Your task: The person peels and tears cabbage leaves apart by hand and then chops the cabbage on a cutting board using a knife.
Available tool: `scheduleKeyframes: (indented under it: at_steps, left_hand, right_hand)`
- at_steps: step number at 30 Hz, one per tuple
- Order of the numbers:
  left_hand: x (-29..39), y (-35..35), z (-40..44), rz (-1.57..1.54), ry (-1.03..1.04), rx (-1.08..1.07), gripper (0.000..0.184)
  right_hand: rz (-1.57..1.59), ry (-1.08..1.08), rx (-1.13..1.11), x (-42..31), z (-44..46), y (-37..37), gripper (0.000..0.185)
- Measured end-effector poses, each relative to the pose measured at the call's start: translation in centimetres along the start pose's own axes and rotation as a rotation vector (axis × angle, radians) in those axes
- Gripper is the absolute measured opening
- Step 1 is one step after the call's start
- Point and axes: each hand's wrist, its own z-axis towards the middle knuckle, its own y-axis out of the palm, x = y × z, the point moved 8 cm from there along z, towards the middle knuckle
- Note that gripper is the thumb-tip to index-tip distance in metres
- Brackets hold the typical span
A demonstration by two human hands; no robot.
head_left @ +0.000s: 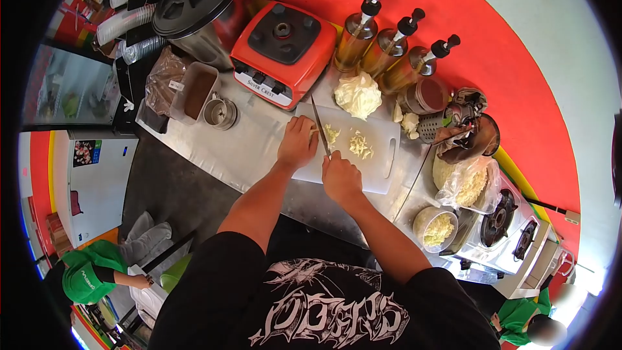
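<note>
My right hand [341, 178] is closed round the handle of a knife [319, 123], whose blade points away from me over a white cutting board [382, 172]. Left of the blade, my left hand [299, 141] has its fingers curled together at the board's left side, over a pale yellowish piece [313, 131] that shows at the fingertips. Small chopped pale bits [332, 135] lie just right of the blade, and a second group of cut pieces [360, 145] lies near the board's middle. A whitish leafy lump [358, 95] sits beyond the board's far edge.
Behind the board stand a red blender base [283, 52] and pump bottles [356, 40]. A metal cup [220, 113] is at left. Right are a tub of shredded food [435, 229], a plastic bag [470, 185] and a stove burner [497, 218]. People in green stand at both lower sides.
</note>
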Motion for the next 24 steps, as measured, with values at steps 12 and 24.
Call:
scheduleKeyframes:
  at_steps: [12,24]
  left_hand:
    - [0.7,-1.5,-2.0,-0.028,0.066,0.194,0.009]
    - [1.8,-1.2,-3.1,-0.010,-0.026,0.170,0.007]
  right_hand:
    - [0.014,-0.058,0.022,0.0,1.5,-0.6,0.036]
    - [-0.115,-0.086,0.073,1.5,-3.2,1.6,0.031]
